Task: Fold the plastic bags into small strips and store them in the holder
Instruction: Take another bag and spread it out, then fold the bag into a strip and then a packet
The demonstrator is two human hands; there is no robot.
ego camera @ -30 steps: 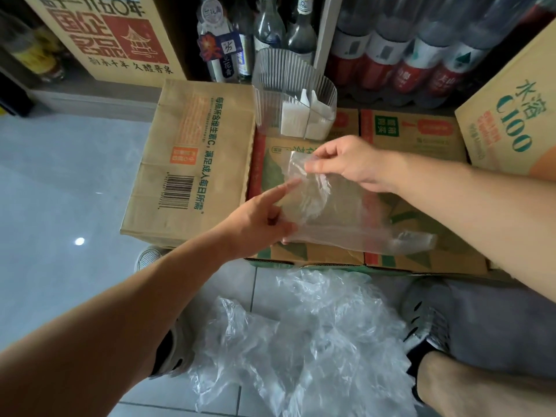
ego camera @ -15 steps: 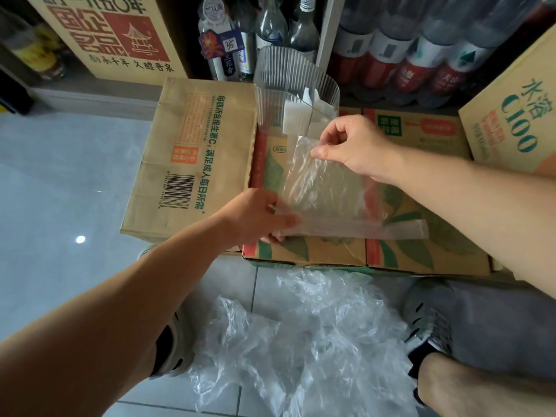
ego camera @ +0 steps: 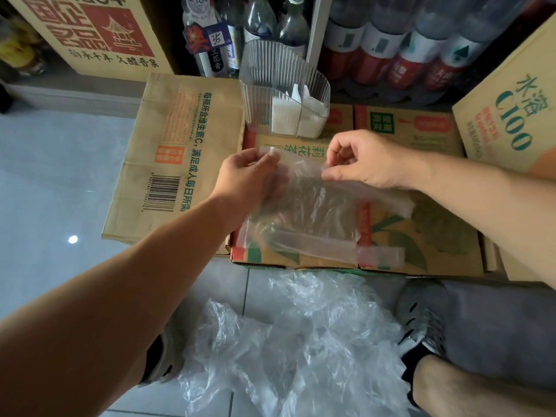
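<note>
In the head view, a clear plastic bag (ego camera: 307, 212) is held flat over the printed top of a cardboard box (ego camera: 436, 236), which serves here as the desk. The bag's upper left corner is pinched by the left hand (ego camera: 246, 179), whose fingers (ego camera: 264, 159) are curled onto the film. The upper edge further right is pinched between the thumb and bent fingers (ego camera: 334, 176) of the right hand (ego camera: 367, 159). Below both hands the bag is spread toward the near edge of the box, and a narrow band of it is laid out to the right along that edge. A clear ribbed holder (ego camera: 282, 85) is stood upright on the box just beyond the hands, apart from the bag. White folded strips (ego camera: 288, 115) are seen inside it. A plain brown carton (ego camera: 180, 139) is laid beside the box on the left. A loose heap of crumpled bags (ego camera: 301, 341) is left on the tiled floor (ego camera: 60, 176) in front of the box, between the person's two shoes. Bottles (ego camera: 406, 55) are ranged behind the holder.
</note>
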